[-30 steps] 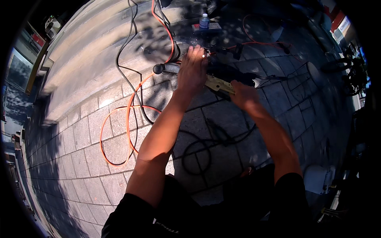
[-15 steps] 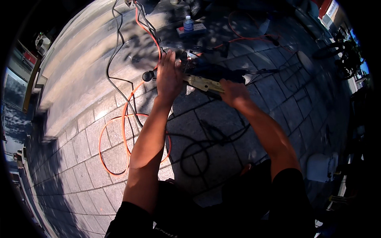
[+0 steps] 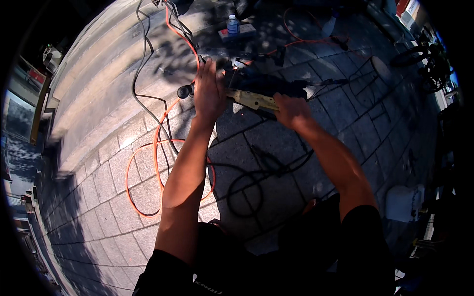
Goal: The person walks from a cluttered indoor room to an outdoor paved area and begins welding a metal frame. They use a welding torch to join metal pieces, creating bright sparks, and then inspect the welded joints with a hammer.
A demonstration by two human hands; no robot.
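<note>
Ahead of me, both arms reach to a long, dull-yellow tool with small holes along its side; its exact kind is unclear. My right hand is closed round the tool's right end. My left hand lies over its left end, fingers stretched out and pointing away, thumb hidden. A round black knob sticks out left of that hand. Just beyond the tool, dark parts in shadow blur together, with a small bright spot among them.
An orange hose and a black cable loop across the paving. Stone steps rise at the left. Farther off, a bottle stands by a flat box. A white container sits at the right.
Both hands keep their hold and place on the yellow tool, with only slight movement. The whole view has shifted a little.
</note>
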